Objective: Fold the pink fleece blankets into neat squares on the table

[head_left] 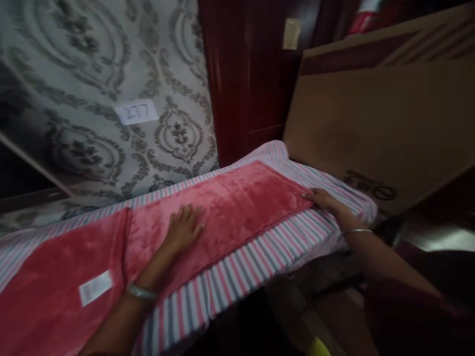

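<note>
Red plush cloth is laid flat lengthwise on a long surface with a striped cover, stripes showing along both long sides. Middle stretch is pressed by the left hand, palm down, fingers spread slightly apart, nothing gripped. Near right corner seems pinched by the right hand, thumb and fingers together on the edge.

Corner is best drawn out gently and squarely, with the left palm used as a light anchor so the rest isn't dragged; pile is best stroked one way, long edges lined up with the cover. By too hard a pull, the panel would probably be skewed.

Look: short, shiny pile, patchy light and dark; long edges fairly straight. At left, a hemmed crosswise edge is seen, then a wider red part with a white label; whether it's one piece cannot be told.
</note>
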`<state>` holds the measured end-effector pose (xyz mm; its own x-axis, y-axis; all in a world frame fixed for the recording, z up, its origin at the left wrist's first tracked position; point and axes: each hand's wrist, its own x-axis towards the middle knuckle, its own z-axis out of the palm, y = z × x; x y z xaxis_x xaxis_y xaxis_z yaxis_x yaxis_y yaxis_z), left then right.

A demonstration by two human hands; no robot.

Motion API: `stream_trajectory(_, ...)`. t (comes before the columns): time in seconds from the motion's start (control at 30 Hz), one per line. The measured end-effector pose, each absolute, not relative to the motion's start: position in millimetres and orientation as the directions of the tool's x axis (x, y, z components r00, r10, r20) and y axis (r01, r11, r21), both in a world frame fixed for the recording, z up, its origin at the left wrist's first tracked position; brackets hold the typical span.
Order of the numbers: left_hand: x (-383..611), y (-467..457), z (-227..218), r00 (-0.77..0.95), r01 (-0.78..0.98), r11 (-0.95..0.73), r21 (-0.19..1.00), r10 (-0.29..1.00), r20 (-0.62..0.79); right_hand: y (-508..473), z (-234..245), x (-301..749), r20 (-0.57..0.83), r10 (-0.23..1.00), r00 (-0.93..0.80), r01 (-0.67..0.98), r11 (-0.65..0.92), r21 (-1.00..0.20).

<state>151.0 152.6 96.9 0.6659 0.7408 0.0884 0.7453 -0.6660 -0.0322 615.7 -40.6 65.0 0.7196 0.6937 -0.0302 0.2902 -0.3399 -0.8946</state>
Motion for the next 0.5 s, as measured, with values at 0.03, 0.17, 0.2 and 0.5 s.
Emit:
stream_trajectory(0.03,148,149,92,0.661,0.750,-0.660,-0.041,0.744,0.100,-38,66,614,-0.057,0.690,0.722,0.218,-0.304,-0.927)
stream_trajectory(0.17,138,145,72,0.679,0.731,-0.679,-0.068,0.713,0.175,-40,60,612,-0.083,0.760,0.644,0.024,-0.128,-0.991)
stream_trajectory(0.2,137,145,68,0.680,0.728,-0.681,-0.076,0.704,0.205,-43,58,614,-0.080,0.785,0.614,-0.008,-0.095,-0.995)
stream_trajectory(0.5,131,154,55,0.696,0.668,-0.742,-0.052,0.598,0.397,-52,44,632,-0.122,0.837,0.533,-0.207,-0.010,-0.978)
